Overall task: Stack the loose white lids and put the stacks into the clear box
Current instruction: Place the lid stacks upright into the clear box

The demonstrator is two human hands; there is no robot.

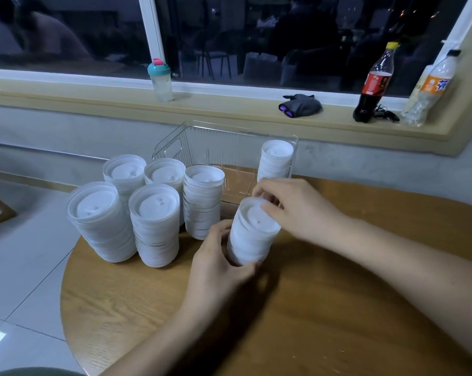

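A stack of white lids (252, 232) stands tilted on the round wooden table (324, 308) just in front of the clear box (224, 147). My left hand (221, 264) grips the stack's lower part from the left. My right hand (292, 207) curls its fingers over the stack's top rim from the right. One lid stack (276, 160) stands inside the box at its right end. Several more lid stacks (153, 223) stand together on the table's left part, beside the box.
A window sill behind the table carries a teal-capped shaker bottle (161, 80), a dark glove (300, 105), a cola bottle (373, 85) and an orange soda bottle (430, 90). The table's left edge drops to a tiled floor (20, 280).
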